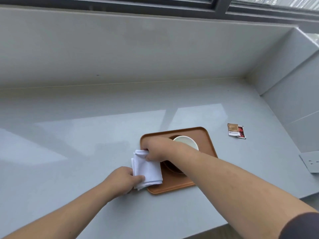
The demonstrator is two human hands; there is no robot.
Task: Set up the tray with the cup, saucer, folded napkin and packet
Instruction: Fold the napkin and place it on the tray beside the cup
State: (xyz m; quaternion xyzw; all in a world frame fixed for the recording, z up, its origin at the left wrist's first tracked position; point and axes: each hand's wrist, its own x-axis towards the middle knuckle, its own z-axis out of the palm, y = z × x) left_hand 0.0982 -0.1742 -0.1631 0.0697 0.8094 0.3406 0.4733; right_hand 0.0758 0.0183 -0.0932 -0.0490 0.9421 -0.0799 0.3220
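An orange-brown tray (205, 135) lies on the grey counter. On it stands a white cup (186, 141) on a dark brown saucer (170, 167), both partly hidden by my right forearm. A folded white napkin (147, 169) lies across the tray's left edge. My right hand (156, 149) pinches the napkin's far end. My left hand (123, 180) grips its near left corner. Two small packets (236, 130), one brown and one red, lie on the counter to the right of the tray, apart from it.
The grey counter (86, 135) meets a back wall under a window. A grey side wall closes the right end. A white socket plate (310, 162) sits at the right edge. The counter's front edge runs close below my arms.
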